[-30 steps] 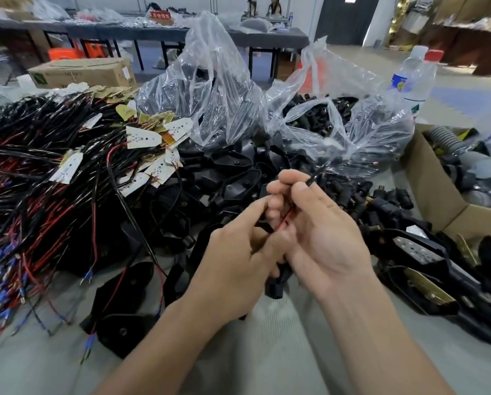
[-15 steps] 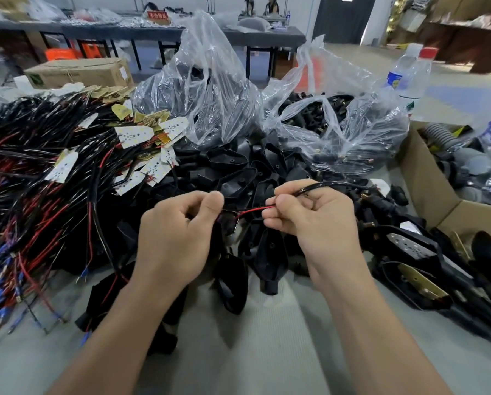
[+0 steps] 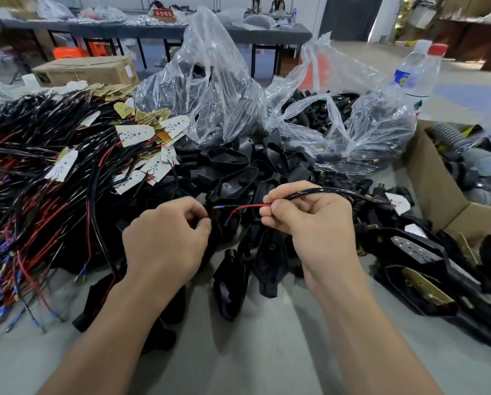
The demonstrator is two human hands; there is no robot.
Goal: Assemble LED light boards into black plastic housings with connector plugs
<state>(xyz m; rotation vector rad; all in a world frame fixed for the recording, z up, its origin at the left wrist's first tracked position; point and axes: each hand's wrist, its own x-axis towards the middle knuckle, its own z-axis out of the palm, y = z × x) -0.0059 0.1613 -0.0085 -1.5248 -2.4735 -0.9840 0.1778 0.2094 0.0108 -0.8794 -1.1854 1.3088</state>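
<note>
right hand (image 3: 309, 223), pinching the cable (image 3: 318, 191), had drawn away from left hand (image 3: 167, 243), baring red leads (image 3: 250, 206) for threading; left curled, hold unclear.

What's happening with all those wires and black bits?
A person is putting little lights together. Their right hand pinches a black cable whose thin red wire sticks out toward the left hand, which is curled close to the wire ends; what it holds is hidden. Empty black housings are piled just behind the hands.
</note>
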